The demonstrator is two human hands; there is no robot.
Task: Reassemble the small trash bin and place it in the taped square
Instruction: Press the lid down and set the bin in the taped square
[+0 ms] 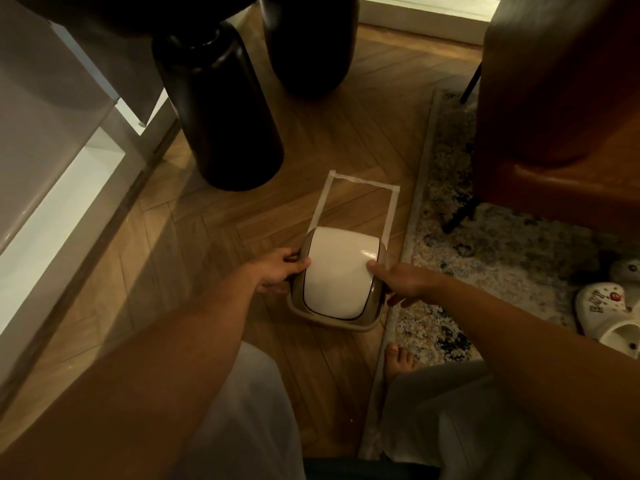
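The small trash bin [337, 277] has a beige body and a curved white swing lid seated on top. It sits low on the wooden floor over the near edge of the taped square [360, 183], whose far and side tape strips show beyond it. My left hand [280, 270] grips the bin's left rim. My right hand [401, 280] holds the right rim, thumb on the lid. The near tape strip is hidden under the bin.
Two dark rounded table legs [228, 112] stand left and beyond the square. A patterned rug [485, 258] borders it on the right, with a brown leather chair [561, 98] and white clogs [609, 313]. A white cabinet [52, 133] runs along the left.
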